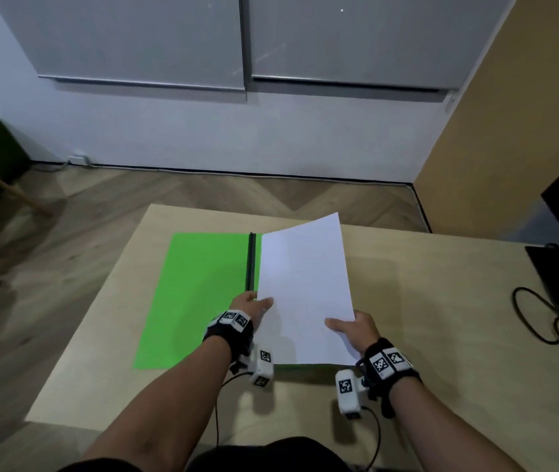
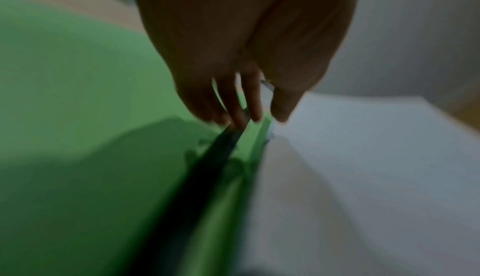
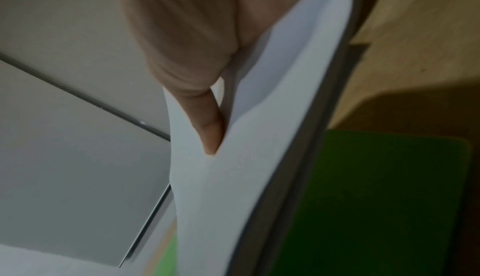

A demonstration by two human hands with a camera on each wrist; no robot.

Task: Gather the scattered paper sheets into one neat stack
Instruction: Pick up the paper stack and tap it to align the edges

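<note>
holding the sheets over the open folder, long axis running away from the body

lying at the left, the green folder [image 1: 199, 294] is spread open on the wooden table [image 1: 441, 301], its dark spine [image 1: 252, 260] running away from the person. just right of that spine, the left hand [image 1: 252, 306] grips the near-left edge of the paper sheets [image 1: 305, 287]: thumb on top, the other fingers [image 2: 255, 103] underneath, reaching down toward the spine in the blurred left wrist view.

the sheets sit between the two hands, lifted clear of the table at the far end and tilted, so the far corner rises above the folder's right half. their long axis points away from the body, roughly parallel to the spine. how many sheets there are cannot be told from the head view; the right wrist view shows at least two layers, bowed apart.

on the right, the right hand [image 1: 356, 330] pinches the near-right edge, thumb [image 3: 210, 130] pressed on the upper face and the fingers hidden behind the paper.

both hands are at the near short end, equally close, so the far end hangs free. judging from this, the next move would be to lower the sheets flat and square their edges; the risk is that the bowed layers slip out of line as they come down.
</note>
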